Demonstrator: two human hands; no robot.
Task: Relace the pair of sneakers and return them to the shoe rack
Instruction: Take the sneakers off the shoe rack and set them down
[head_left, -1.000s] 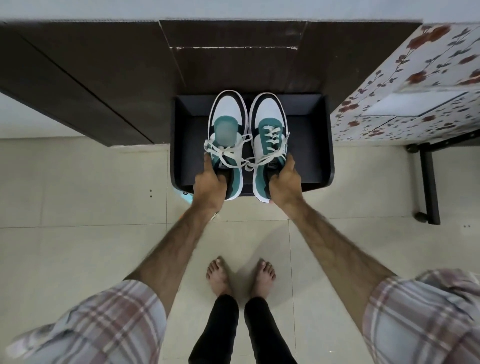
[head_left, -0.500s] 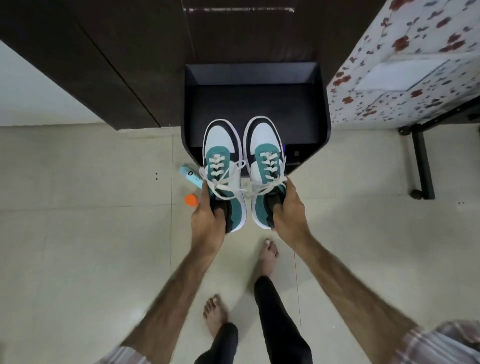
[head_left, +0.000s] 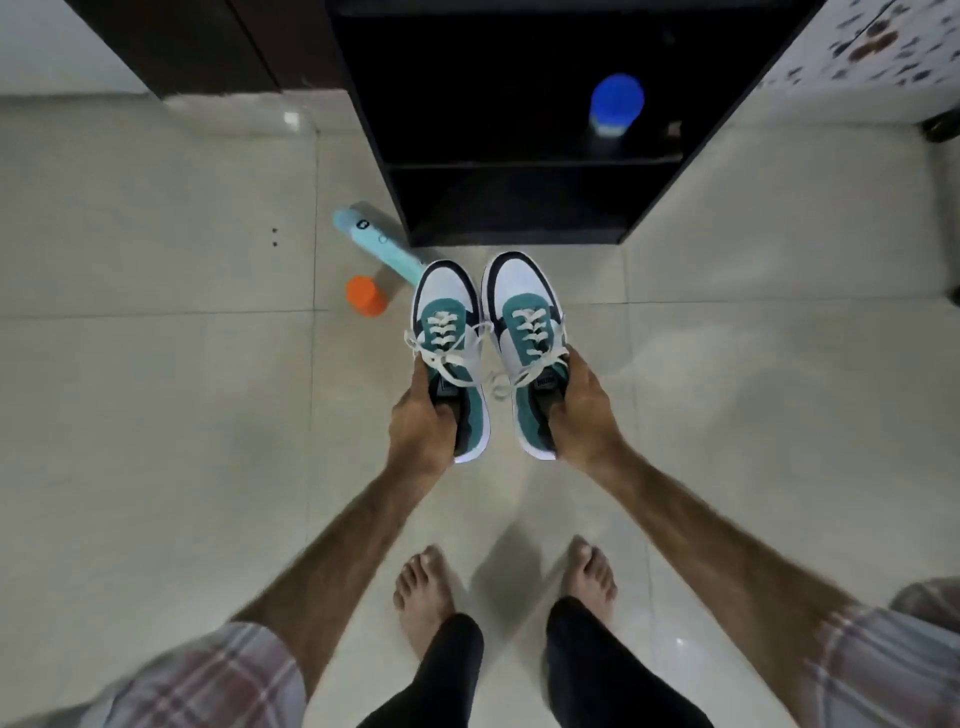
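The left hand (head_left: 422, 423) grips the heel of one white-and-teal laced sneaker (head_left: 451, 332); the right hand (head_left: 584, 410) grips the other sneaker (head_left: 525, 332). Both sneakers hang above the pale tiled floor (head_left: 156, 415), toes toward the dark shoe rack (head_left: 519, 208).

teal-white laced sneakers (head_left: 485, 343) side by side, before dark shoe rack (head_left: 519, 202)

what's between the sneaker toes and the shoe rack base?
Head view: only bare floor tile between the sneakers and the shoe rack. The light blue tube lies off to the left.
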